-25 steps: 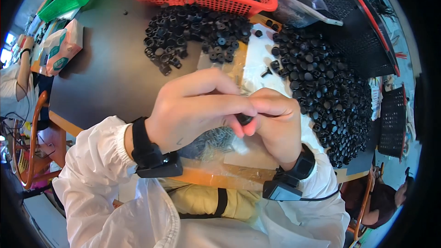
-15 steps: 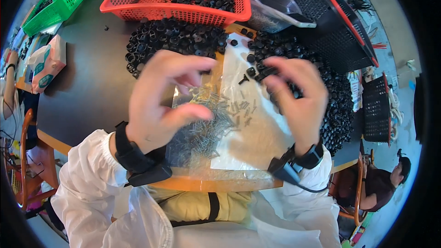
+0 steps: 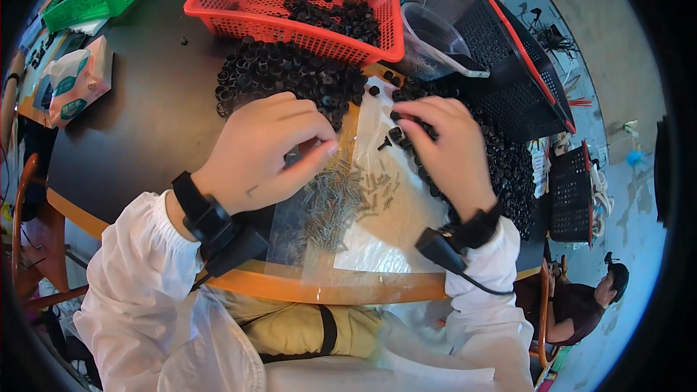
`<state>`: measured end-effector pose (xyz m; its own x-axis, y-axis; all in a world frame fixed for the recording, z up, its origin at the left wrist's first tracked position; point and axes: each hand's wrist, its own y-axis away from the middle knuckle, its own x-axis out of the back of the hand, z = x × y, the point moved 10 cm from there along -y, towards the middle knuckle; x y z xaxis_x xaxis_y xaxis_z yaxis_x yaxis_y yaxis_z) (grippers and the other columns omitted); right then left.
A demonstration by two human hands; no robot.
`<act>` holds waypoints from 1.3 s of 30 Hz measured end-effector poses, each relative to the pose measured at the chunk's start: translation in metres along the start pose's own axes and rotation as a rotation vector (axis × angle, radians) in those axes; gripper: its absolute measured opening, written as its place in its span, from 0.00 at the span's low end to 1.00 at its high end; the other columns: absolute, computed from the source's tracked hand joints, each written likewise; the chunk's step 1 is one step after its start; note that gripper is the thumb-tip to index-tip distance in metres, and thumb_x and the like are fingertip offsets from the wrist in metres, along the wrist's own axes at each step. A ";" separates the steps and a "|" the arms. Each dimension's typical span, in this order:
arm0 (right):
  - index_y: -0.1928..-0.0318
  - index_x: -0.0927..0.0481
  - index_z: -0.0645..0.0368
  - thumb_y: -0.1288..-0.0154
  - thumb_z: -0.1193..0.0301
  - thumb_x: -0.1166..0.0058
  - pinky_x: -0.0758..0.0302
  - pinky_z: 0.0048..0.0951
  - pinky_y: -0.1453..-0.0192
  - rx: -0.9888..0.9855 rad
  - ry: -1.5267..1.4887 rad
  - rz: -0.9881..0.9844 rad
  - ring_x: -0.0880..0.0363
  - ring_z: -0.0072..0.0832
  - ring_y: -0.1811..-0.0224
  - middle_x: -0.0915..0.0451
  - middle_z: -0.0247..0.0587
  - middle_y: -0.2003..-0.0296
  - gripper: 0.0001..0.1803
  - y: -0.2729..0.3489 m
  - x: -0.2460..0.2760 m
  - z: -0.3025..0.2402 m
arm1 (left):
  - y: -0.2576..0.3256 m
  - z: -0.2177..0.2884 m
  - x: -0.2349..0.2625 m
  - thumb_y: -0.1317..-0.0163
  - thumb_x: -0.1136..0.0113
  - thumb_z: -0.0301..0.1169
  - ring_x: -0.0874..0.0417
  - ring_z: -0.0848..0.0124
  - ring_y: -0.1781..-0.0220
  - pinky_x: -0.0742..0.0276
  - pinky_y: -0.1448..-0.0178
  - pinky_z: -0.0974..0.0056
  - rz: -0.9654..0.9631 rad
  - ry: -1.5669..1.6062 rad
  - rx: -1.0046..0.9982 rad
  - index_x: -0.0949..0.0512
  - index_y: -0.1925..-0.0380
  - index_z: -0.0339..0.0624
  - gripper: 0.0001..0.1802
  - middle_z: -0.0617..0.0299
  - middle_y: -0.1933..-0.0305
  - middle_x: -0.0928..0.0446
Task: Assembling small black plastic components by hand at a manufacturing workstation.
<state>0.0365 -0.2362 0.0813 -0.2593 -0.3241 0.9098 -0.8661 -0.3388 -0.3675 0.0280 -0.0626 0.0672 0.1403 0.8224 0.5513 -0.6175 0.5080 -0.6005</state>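
Observation:
My left hand [image 3: 265, 149] is over the left edge of a pile of small metal pins [image 3: 335, 207], its thumb and forefinger tips brought together. Anything between those tips is too small to make out. Across from it, my right hand [image 3: 451, 147] pinches a small black plastic knob [image 3: 396, 115] between thumb and forefinger. Its other fingers curl above loose black knobs. Under the pins lies a clear plastic sheet [image 3: 370, 250] on the table. Black ring-shaped parts [image 3: 272, 72] are heaped beyond my left hand, and a large heap of black knobs [image 3: 512, 174] spreads beside my right.
A red basket [image 3: 290, 33] with black parts stands at the far side. Right of it are a clear tub [image 3: 428, 47] and a tilted black crate [image 3: 501, 65]. A tissue pack [image 3: 83, 83] and green basket [image 3: 109, 0] are at left. Another person [image 3: 581, 305] sits at right.
My left hand's thumb and forefinger have closed from a wide gap to touching. My right hand has shifted slightly left, its fingertips closer together. The whole view has turned a little.

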 end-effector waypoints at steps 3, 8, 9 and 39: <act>0.56 0.18 0.53 0.44 0.73 0.41 0.26 0.36 0.51 0.155 -0.078 0.025 0.24 0.39 0.55 0.21 0.36 0.61 0.13 -0.019 -0.029 -0.025 | 0.003 -0.013 -0.012 0.48 0.36 0.26 0.26 0.62 0.67 0.29 0.61 0.62 -0.139 -0.103 -0.005 0.21 0.70 0.44 0.05 0.63 0.72 0.28; 0.60 0.20 0.55 0.47 0.74 0.39 0.26 0.36 0.53 0.228 -0.075 -0.029 0.24 0.39 0.55 0.22 0.37 0.63 0.12 -0.030 -0.055 -0.037 | 0.006 -0.016 -0.018 0.50 0.33 0.32 0.26 0.63 0.62 0.29 0.59 0.61 -0.237 -0.149 -0.165 0.19 0.70 0.47 0.07 0.66 0.67 0.26; 0.61 0.20 0.56 0.47 0.74 0.39 0.26 0.36 0.54 0.205 -0.062 -0.029 0.23 0.39 0.57 0.22 0.38 0.64 0.11 -0.030 -0.055 -0.036 | 0.006 -0.016 -0.020 0.50 0.33 0.33 0.26 0.63 0.62 0.29 0.58 0.61 -0.252 -0.157 -0.174 0.18 0.69 0.48 0.08 0.66 0.67 0.25; 0.47 0.24 0.66 0.36 0.80 0.45 0.25 0.24 0.46 -0.479 -1.391 -0.231 0.21 0.22 0.53 0.21 0.39 0.53 0.17 0.044 -0.071 0.002 | 0.012 -0.017 -0.033 0.48 0.36 0.26 0.24 0.60 0.63 0.25 0.57 0.59 -0.293 -0.323 0.106 0.24 0.66 0.42 0.09 0.62 0.67 0.26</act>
<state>0.0175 -0.2295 -0.0001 0.2666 -0.9611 -0.0726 -0.9563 -0.2731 0.1040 0.0288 -0.0797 0.0320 0.0829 0.5167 0.8522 -0.6659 0.6649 -0.3384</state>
